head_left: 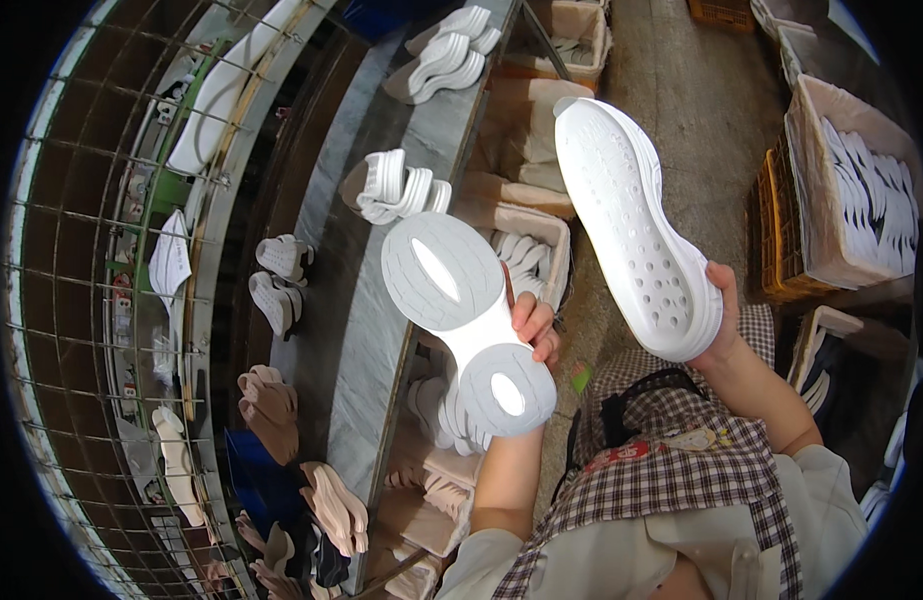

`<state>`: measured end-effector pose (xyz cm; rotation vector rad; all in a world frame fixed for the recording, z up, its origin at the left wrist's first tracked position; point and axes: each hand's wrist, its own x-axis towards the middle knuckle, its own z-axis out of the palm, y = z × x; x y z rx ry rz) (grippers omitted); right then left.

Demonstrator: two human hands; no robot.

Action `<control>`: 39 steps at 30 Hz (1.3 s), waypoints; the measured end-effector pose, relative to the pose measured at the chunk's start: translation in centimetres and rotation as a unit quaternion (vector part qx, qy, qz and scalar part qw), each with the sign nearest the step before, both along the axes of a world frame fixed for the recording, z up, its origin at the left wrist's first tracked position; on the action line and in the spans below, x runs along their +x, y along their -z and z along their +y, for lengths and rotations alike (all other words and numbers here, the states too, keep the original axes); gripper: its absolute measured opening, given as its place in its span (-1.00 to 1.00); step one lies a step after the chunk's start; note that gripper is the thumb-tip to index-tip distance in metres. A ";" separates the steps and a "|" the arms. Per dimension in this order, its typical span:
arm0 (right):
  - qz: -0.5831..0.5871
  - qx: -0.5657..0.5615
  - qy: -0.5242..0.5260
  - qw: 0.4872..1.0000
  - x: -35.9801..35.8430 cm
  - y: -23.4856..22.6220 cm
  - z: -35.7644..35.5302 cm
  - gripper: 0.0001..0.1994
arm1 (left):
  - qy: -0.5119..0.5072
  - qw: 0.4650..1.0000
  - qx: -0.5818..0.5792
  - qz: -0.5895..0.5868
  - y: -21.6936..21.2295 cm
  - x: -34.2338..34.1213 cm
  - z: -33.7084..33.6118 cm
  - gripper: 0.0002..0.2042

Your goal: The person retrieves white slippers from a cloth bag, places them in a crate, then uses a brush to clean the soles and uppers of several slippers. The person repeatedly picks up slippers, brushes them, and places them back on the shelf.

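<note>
My left hand (534,325) grips a white shoe sole (468,348) by its narrow middle. Its underside faces up, with grey tread pads at both ends and a white oval in each. In my right hand (722,310) is a second white shoe sole (636,230), held by its heel end. That one shows its inner side, dotted with round holes, and its toe points up and away. The two soles are apart from each other. Part of each hand is hidden behind the sole it holds.
To the left runs a grey bench (421,150) bearing stacked white soles (447,62) and pinkish soles (333,505). Beyond it stands a wire mesh guard (101,300). Lined bins with soles (536,240) sit below the bench. An orange crate (781,215) stands at right.
</note>
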<state>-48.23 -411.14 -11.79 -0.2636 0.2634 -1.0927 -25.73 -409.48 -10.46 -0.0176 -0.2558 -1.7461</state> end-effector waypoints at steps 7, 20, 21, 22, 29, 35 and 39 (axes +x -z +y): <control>0.029 0.025 -0.010 0.999 0.0 0.7 0.8 -0.18 | 0.006 0.999 0.039 0.015 0.6 0.1 0.5 -0.40; 0.438 -0.532 0.024 0.725 3.9 -1.0 0.7 -0.44 | 0.001 0.983 0.130 -0.131 2.8 -0.8 1.8 -0.56; 0.430 -0.527 -0.005 0.733 4.2 -1.2 0.6 -0.41 | 0.053 0.991 0.062 -0.105 3.1 -0.5 1.8 -0.58; 0.415 -0.523 -0.016 0.744 4.5 -1.5 0.5 -0.35 | 0.044 0.992 0.103 -0.054 3.2 -0.5 2.1 -0.56; 0.311 -0.371 0.049 0.874 4.7 -1.9 0.6 -0.49 | -0.064 0.994 0.087 0.027 1.8 -0.1 1.9 -0.58; 0.316 -0.220 0.005 0.923 3.5 0.6 0.7 -0.57 | -0.043 0.995 0.084 0.025 -0.9 0.0 1.8 -0.53; 0.336 -0.189 -0.009 0.923 3.5 1.7 0.9 -0.60 | -0.049 0.995 0.083 0.004 -1.1 0.3 1.6 -0.52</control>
